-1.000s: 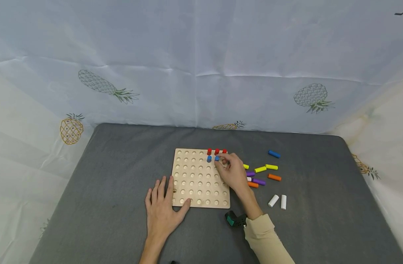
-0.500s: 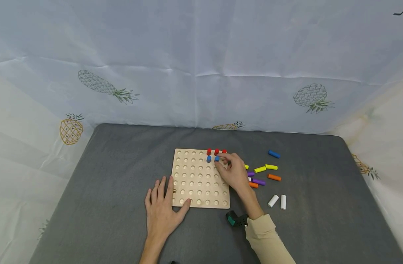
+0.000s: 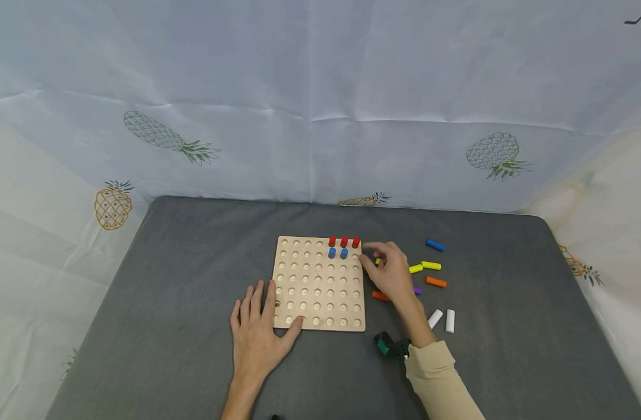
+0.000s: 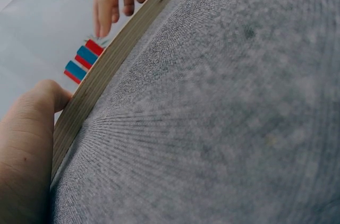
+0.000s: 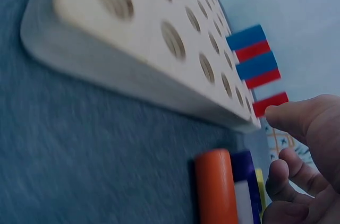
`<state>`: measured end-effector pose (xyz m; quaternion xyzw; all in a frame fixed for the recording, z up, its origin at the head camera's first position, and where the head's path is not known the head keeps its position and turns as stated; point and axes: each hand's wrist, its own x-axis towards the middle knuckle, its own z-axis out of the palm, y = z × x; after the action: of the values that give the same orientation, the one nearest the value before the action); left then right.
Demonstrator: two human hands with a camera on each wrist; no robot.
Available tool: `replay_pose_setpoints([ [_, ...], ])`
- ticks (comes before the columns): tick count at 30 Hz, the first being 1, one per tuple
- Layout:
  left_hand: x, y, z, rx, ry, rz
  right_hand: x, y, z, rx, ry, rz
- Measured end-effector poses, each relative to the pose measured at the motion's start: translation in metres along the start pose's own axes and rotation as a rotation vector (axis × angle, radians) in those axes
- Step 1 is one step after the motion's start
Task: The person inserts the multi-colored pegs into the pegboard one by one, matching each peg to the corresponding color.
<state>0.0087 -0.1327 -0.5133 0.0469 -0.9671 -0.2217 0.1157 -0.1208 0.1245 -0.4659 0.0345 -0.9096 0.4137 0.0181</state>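
A pale wooden pegboard (image 3: 324, 298) with rows of round holes lies on the grey table. Three red pegs (image 3: 343, 241) stand upright at its far right corner, with two blue pegs (image 3: 343, 254) in the row nearer the person. The left hand (image 3: 257, 335) rests at the board's left side, fingers extended along the edge and thumb at the front edge. Just off the far right corner is the right hand (image 3: 392, 274), thumb and forefinger apart with nothing between them. In the right wrist view its thumb (image 5: 289, 118) overlaps the nearest red peg (image 5: 271, 104).
Loose pegs lie right of the board: a blue one (image 3: 435, 245), yellow ones (image 3: 431, 265), orange ones (image 3: 435, 282), a purple one (image 3: 417, 290) and white ones (image 3: 450, 321). The right hand covers some. A pineapple-print cloth (image 3: 320, 157) hangs behind the table.
The right hand has let go of the second blue peg, which stays upright in the board. That hand has moved right, off the board. The left hand has stayed put.
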Motion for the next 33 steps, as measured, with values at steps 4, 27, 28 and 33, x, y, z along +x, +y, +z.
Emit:
replay_pose_setpoints([
  [4,0.0,0.0,0.0,0.002,0.002,0.002,0.002,0.007,-0.008,-0.01,0.004,0.008],
  [27,0.0,-0.001,0.001,-0.001,0.01,0.004,0.008,0.045,-0.046,-0.12,0.073,-0.023],
  [28,0.0,-0.001,0.001,-0.003,0.013,0.006,0.008,0.046,-0.047,-0.124,0.075,-0.02],
  [33,0.0,-0.001,0.002,-0.004,0.022,0.011,0.01,0.053,-0.055,-0.147,0.097,-0.007],
])
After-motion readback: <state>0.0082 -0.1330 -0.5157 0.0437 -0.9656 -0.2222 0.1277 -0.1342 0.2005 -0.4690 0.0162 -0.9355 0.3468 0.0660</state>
